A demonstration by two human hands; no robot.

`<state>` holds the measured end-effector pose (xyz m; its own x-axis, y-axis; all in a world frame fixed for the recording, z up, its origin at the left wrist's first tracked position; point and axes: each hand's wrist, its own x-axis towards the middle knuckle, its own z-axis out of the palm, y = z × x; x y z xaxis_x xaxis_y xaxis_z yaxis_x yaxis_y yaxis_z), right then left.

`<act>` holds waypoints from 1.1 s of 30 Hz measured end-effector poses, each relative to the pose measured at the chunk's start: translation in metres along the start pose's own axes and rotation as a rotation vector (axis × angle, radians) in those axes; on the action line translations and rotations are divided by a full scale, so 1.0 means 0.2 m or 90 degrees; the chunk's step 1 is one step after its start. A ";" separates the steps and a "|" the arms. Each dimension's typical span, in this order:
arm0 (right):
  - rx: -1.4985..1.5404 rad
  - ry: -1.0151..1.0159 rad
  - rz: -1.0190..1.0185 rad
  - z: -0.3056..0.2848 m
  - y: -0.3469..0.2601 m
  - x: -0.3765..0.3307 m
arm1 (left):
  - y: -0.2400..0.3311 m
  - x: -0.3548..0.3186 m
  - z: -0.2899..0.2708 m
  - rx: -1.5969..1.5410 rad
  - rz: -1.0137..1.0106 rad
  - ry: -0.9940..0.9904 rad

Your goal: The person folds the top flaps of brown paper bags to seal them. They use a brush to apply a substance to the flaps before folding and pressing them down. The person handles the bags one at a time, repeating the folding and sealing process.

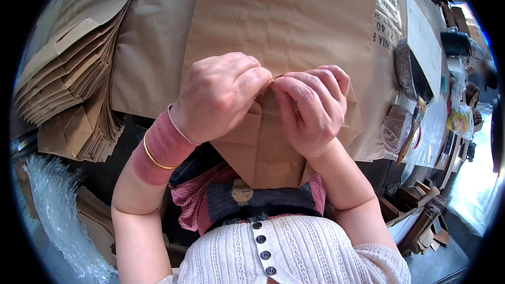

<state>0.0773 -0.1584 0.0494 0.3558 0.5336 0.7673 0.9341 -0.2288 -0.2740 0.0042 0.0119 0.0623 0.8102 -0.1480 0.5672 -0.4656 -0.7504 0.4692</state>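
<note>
A large brown paper bag [284, 26] lies flat on the table before me, its folded end hanging over the near edge toward my lap. Over that end my left hand [221, 94] and my right hand [313, 102] meet, fingers curled and fingertips pinched close together. Between the fingertips shows a small brown bit, seemingly a paper edge of the bag; the exact grip is partly hidden by my fingers. A pink band and a gold-coloured bangle circle my left wrist.
Stacked folded paper bags [73, 68] lie at the left. To the right are a dark bowl-like container [410, 68], a brush [413, 129], and a pale board [423, 47]. Shredded clear plastic [60, 215] hangs at lower left; scrap cardboard [421, 210] sits at lower right.
</note>
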 end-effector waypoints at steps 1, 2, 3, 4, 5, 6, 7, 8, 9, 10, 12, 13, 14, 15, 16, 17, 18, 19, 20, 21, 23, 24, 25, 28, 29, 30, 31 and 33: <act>0.002 0.003 -0.006 0.00 0.00 0.00 | 0.00 0.00 0.00 0.005 -0.002 0.003; 0.004 0.005 -0.012 0.01 0.01 -0.01 | 0.00 0.01 0.00 0.009 -0.003 0.006; 0.005 0.008 -0.018 0.01 0.01 -0.02 | 0.00 0.01 0.00 -0.001 -0.005 0.002; 0.001 0.009 -0.026 0.01 0.01 -0.02 | 0.00 0.01 0.00 -0.012 -0.008 -0.001; -0.003 0.011 -0.035 0.00 0.02 -0.02 | 0.00 0.01 0.00 -0.023 -0.010 -0.005; -0.006 0.012 -0.044 0.00 0.02 -0.02 | 0.00 0.01 0.00 -0.026 -0.012 -0.008; -0.007 0.010 -0.048 0.00 0.02 -0.02 | 0.00 0.01 0.00 -0.029 -0.014 -0.011; -0.009 0.008 -0.052 0.00 0.02 -0.02 | 0.00 0.01 0.00 -0.033 -0.016 -0.014; -0.011 0.007 -0.056 0.00 0.02 -0.02 | 0.00 0.01 0.00 -0.033 -0.013 -0.011; -0.012 0.006 -0.059 -0.01 0.03 -0.02 | 0.01 0.01 0.00 -0.033 -0.010 -0.007; -0.013 0.005 -0.066 0.00 0.03 -0.02 | 0.01 0.01 0.00 -0.037 -0.009 -0.008; -0.016 0.006 -0.069 -0.01 0.03 -0.02 | 0.01 0.01 0.00 -0.040 -0.011 -0.011; -0.018 0.006 -0.073 -0.01 0.03 -0.02 | 0.01 0.01 -0.01 -0.043 -0.014 -0.015; -0.020 0.006 -0.076 -0.01 0.03 -0.02 | 0.01 0.01 -0.01 -0.047 -0.013 -0.015; -0.021 0.007 -0.079 -0.01 0.03 -0.02 | 0.00 0.01 -0.01 -0.052 -0.013 -0.015; -0.022 0.007 -0.082 -0.01 0.03 -0.02 | 0.00 0.01 -0.01 -0.056 -0.013 -0.014; -0.023 0.008 -0.085 -0.01 0.03 -0.02 | 0.00 0.01 -0.01 -0.058 -0.015 -0.015; -0.021 0.008 -0.083 -0.01 0.03 -0.02 | 0.00 0.01 -0.01 -0.060 -0.017 -0.016; -0.019 0.009 -0.081 -0.01 0.03 -0.02 | 0.00 0.01 -0.01 -0.061 -0.020 -0.017; -0.017 0.009 -0.079 -0.01 0.03 -0.03 | 0.00 0.01 -0.01 -0.066 -0.018 -0.019; -0.009 0.004 -0.073 -0.01 0.03 -0.02 | -0.02 0.01 -0.01 -0.074 -0.015 -0.023; -0.004 0.002 -0.070 -0.01 0.03 -0.02 | -0.02 0.01 -0.01 -0.073 -0.014 -0.024; -0.001 0.000 -0.078 -0.01 0.03 -0.02 | -0.02 0.01 -0.01 -0.071 -0.014 -0.024; 0.006 -0.011 -0.104 0.00 0.03 -0.01 | -0.01 0.02 -0.03 -0.074 -0.025 -0.044; 0.006 -0.019 -0.113 -0.01 0.03 -0.01 | -0.01 0.02 -0.04 -0.075 -0.031 -0.054; 0.005 -0.027 -0.122 -0.01 0.04 -0.01 | -0.01 0.03 -0.04 -0.082 -0.027 -0.070; -0.002 -0.034 -0.128 -0.01 0.04 0.00 | -0.02 0.03 -0.06 -0.089 -0.023 -0.086; -0.015 -0.049 -0.142 -0.02 0.04 0.01 | -0.02 0.05 -0.08 -0.098 -0.021 -0.116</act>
<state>0.0852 -0.1633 0.0510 0.1435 0.6332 0.7606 0.9891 -0.1177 -0.0885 0.0087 0.0234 0.0763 0.8704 -0.2486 0.4249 -0.4748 -0.6518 0.5914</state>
